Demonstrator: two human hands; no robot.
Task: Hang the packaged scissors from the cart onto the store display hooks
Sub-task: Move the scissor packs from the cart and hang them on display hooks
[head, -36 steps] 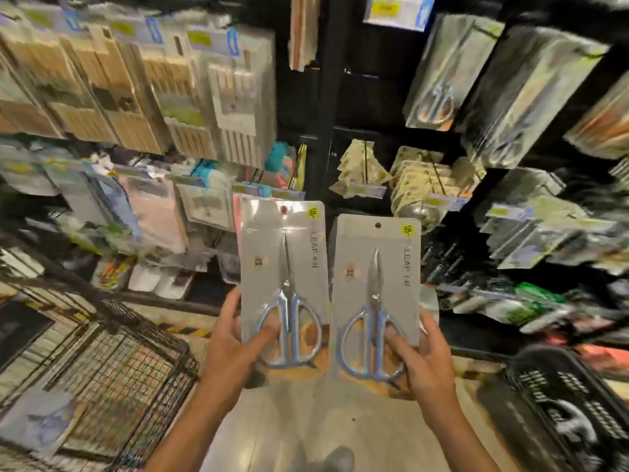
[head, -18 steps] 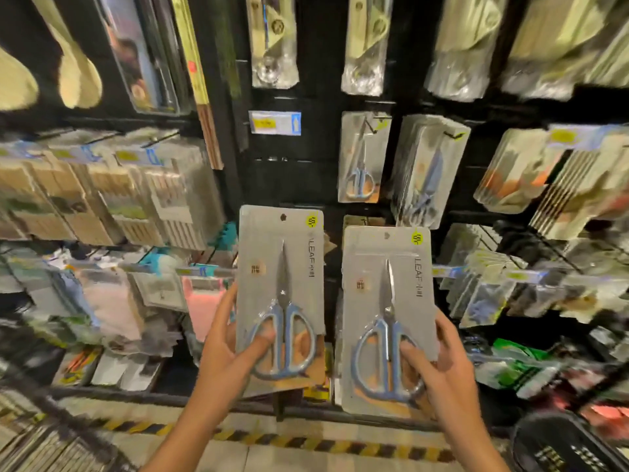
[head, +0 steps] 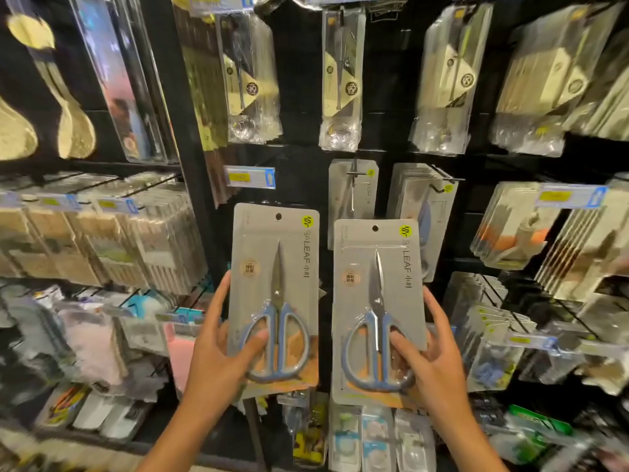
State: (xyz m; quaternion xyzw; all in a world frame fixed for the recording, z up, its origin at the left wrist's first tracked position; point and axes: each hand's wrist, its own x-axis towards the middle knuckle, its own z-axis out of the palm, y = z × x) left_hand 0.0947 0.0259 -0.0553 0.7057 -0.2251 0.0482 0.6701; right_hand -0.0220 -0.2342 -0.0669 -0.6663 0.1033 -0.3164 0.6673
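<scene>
Grey card and clear blister make up the two scissor packs held up side by side, one in each hand; the left hand (head: 218,352) grips the left scissors pack (head: 275,264) by its lower left edge, thumb pressed across the front over a blue handle loop and fingers curled behind the card, while the right hand (head: 432,359) grips the right scissors pack (head: 377,284) at its lower right edge in the same way, thumb on the front by the handle and fingers wrapped behind. Both packs stand upright with blades pointing up and hang holes at the top, the left one a little higher than the right, their inner edges close but apart. Neither pack is on a hook; both sit in front of the dark display wall (head: 299,158). Just behind and above the right pack, a matching hung scissors pack (head: 354,192) sits on a display hook (head: 355,172), and right of it a thick stack of grey packs (head: 422,206) hangs on another hook (head: 446,180). Left of these, above the left pack, a blue and yellow price tag (head: 250,178) juts out. Higher up hang clear bagged utensils (head: 253,80), and on the far left pale wooden spoons (head: 73,131), blurred
</scene>
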